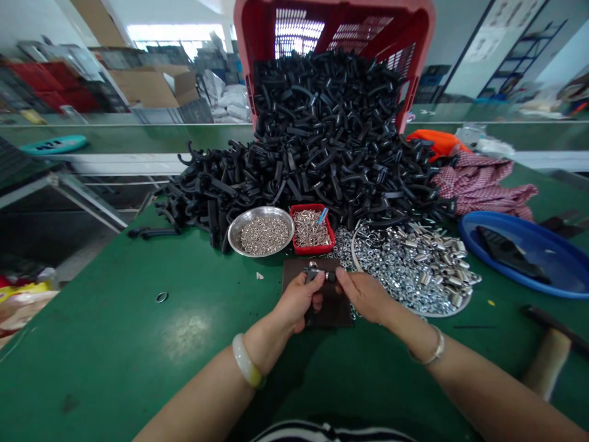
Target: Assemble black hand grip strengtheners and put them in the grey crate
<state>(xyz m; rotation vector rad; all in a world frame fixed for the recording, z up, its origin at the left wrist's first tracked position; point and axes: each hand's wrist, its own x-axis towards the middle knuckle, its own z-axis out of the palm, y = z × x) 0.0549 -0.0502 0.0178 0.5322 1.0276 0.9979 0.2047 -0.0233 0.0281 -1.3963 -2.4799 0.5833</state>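
My left hand is closed around a black handle-like part, held over a dark brown pad on the table. At its upper end a small shiny metal piece shows. My right hand pinches a short black cylindrical piece that meets the black part from the right; whether the two are joined I cannot tell. Just beyond the pad stand a metal bowl of tiny metal pieces and a red tray of small pins. Right of my right hand, a round tray overflows with nuts and metal sleeves.
Behind the trays, a tipped red crate spills a big pile of black parts. At right lie a blue tray with a dark flat object, a checkered cloth and a hammer. A metal ring lies left.
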